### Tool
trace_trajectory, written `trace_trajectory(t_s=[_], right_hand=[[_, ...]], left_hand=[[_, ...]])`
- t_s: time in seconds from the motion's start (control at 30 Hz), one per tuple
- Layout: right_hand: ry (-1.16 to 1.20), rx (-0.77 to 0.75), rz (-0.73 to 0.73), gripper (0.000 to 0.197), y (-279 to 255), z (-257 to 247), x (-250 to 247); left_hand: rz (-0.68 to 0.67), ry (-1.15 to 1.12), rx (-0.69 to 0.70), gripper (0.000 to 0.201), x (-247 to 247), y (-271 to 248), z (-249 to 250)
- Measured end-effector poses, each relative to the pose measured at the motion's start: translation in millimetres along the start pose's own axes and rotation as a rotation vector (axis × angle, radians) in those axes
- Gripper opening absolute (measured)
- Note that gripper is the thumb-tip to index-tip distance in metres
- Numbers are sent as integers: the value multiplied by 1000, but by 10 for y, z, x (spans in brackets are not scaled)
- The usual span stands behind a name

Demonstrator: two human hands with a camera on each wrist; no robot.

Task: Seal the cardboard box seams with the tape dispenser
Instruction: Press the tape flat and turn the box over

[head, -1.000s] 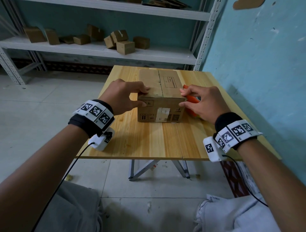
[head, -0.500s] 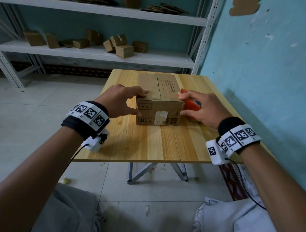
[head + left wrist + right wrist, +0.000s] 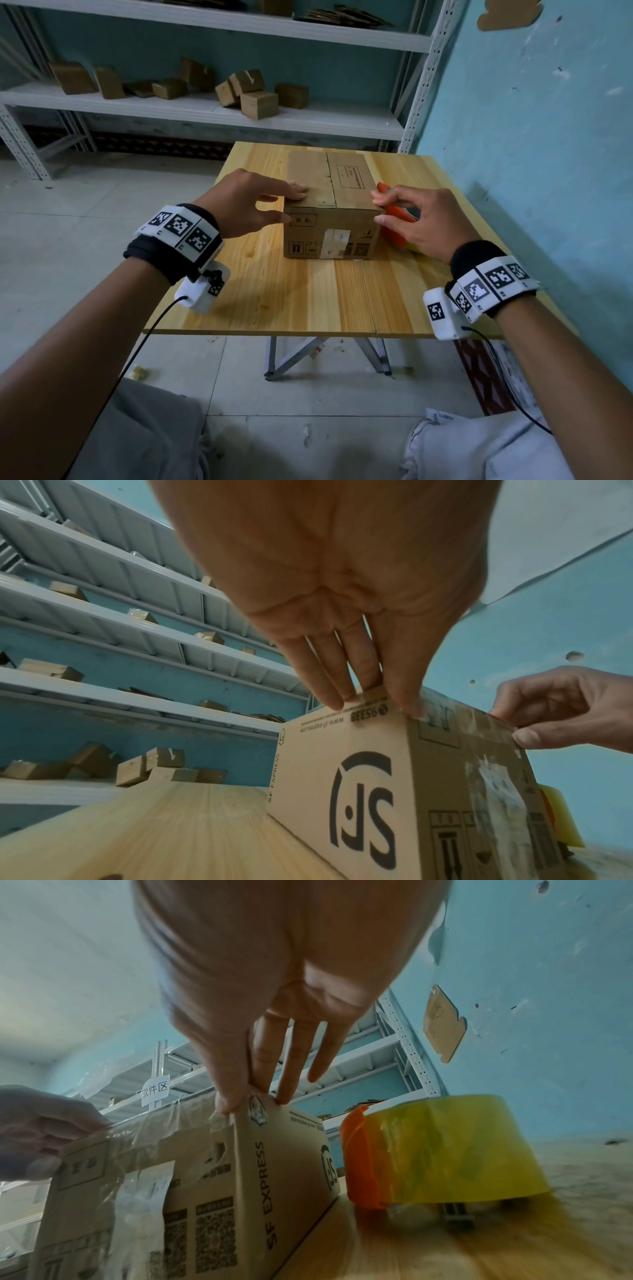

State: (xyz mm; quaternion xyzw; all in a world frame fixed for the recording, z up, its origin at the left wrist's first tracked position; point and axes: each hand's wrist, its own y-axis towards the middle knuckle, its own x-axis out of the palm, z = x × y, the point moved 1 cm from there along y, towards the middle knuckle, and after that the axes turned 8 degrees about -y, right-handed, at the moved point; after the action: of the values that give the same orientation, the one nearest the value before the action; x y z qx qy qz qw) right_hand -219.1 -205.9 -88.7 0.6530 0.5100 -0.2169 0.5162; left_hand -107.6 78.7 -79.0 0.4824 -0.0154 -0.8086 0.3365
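Observation:
A brown cardboard box (image 3: 329, 192) printed SF Express stands in the middle of the wooden table (image 3: 308, 294). My left hand (image 3: 289, 205) pinches its near top-left corner, fingers on the lid and thumb on the front face. My right hand (image 3: 378, 209) pinches the near top-right corner the same way. In the right wrist view a strip of clear tape (image 3: 154, 1123) runs along the box's near top edge between the two hands. The tape dispenser (image 3: 445, 1150), an orange body with a yellow roll, lies on the table just right of the box (image 3: 257, 1177), behind my right hand.
A blue wall (image 3: 531, 137) runs close along the table's right side. Behind the table stands a white metal shelf (image 3: 205, 113) with several small cardboard boxes (image 3: 253, 96). Bare tabletop lies in front of and left of the box.
Both hands stay at the box's near top corners. The box and the dispenser have not moved; only my head view has shifted a little.

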Motion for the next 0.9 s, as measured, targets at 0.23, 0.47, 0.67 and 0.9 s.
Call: trace_trajectory(t_s=[0.23,0.47,0.67,0.9], right_hand=[[33,28,30,25,15,-12,23],[34,35,30,25,20,-5,38],[33,37,26,25,15,-17,34],[32,49,20,26,12,-19,27]], left_hand=[[79,68,29,44,35,2,-3],[139,148,31,40,65,-6,40],[162,191,10,41,87,-13,72],[130,179,3,43,74,-12,70]])
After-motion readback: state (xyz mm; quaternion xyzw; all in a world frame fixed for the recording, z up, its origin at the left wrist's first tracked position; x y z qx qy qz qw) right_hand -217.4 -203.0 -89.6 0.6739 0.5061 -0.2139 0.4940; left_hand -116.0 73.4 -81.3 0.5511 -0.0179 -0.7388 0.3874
